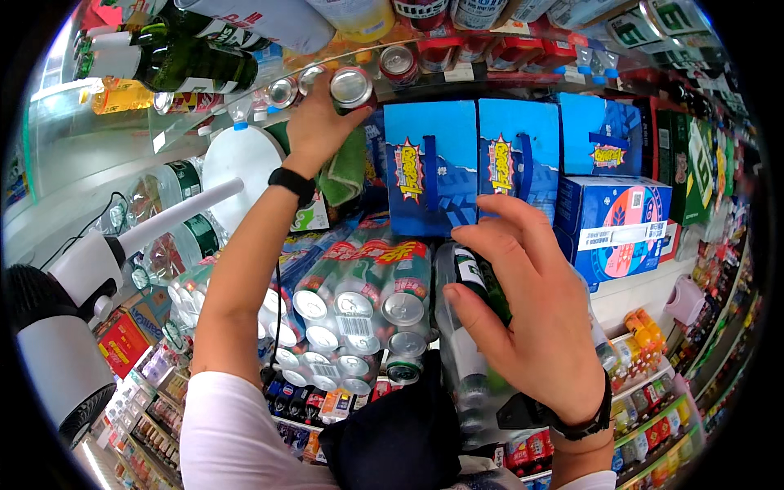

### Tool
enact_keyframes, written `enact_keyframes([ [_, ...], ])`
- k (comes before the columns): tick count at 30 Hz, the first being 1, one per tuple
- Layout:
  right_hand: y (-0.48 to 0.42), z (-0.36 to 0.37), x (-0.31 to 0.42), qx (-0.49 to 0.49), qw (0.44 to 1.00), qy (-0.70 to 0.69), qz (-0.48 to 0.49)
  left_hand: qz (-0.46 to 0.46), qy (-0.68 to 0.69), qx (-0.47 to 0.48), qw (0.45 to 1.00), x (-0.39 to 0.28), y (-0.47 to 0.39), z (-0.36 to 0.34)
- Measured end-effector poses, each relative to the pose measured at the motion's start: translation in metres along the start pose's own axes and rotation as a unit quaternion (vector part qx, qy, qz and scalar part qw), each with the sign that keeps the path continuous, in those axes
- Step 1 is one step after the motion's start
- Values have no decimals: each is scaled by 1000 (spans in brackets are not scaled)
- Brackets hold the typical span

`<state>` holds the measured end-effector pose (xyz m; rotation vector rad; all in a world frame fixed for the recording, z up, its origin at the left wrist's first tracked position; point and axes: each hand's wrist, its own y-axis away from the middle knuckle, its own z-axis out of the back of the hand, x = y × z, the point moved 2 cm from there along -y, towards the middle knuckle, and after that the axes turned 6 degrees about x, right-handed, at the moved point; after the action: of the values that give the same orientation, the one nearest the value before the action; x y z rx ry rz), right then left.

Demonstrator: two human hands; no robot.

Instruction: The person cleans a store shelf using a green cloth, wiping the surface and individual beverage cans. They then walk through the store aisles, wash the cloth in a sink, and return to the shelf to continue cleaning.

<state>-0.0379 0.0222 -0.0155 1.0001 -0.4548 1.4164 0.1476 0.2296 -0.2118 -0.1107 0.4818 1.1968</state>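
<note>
At the shelf edge, my left hand point(318, 131) has its thumb and fingers around a drink can point(352, 89), whose silver top faces me. Two more cans stand just left of it, a can point(282, 93) and another can point(309, 78) partly behind my fingers. To the right on the same shelf is a dark red can point(398, 64). My right hand point(527, 312) hangs in the air with fingers apart, holding nothing. Below it are wrapped green bottles point(468, 275). Just beyond its fingertips stands a blue carton with a strap handle point(432, 165).
Shrink-wrapped packs of cans point(361, 300) sit in front of me. A white fan point(67, 361) and a round white disc point(236, 168) on a rod are at left. A green cloth point(343, 168) lies below my left hand. Green bottles point(184, 64) lean over the glass shelf.
</note>
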Motion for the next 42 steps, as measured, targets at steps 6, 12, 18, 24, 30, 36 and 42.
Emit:
enact_keyframes([
  [6, -6, 1, 1, 12, 1000, -8, 4, 15, -44, -16, 999, 16, -37, -44],
  [12, -8, 3, 1, 28, 1000, -10, -4, 72, -24, -22, 997, 31, -59, -67],
  [18, -11, 3, 2, 46, 999, -11, -17, 94, 42, -39, 994, 36, -59, -84],
  [24, -13, -1, 3, 49, 999, -13, 1, 90, 4, -10, 996, 39, -54, -89],
  [30, -10, -2, 5, 44, 999, -5, -8, -9, -70, -29, 997, 14, -19, -33],
  [36, -7, -6, 11, 46, 998, 14, 29, 60, -102, -5, 993, 70, -33, -28],
  [42, -4, -8, 9, 19, 998, 17, 56, 183, -100, 58, 976, 49, -57, -26],
])
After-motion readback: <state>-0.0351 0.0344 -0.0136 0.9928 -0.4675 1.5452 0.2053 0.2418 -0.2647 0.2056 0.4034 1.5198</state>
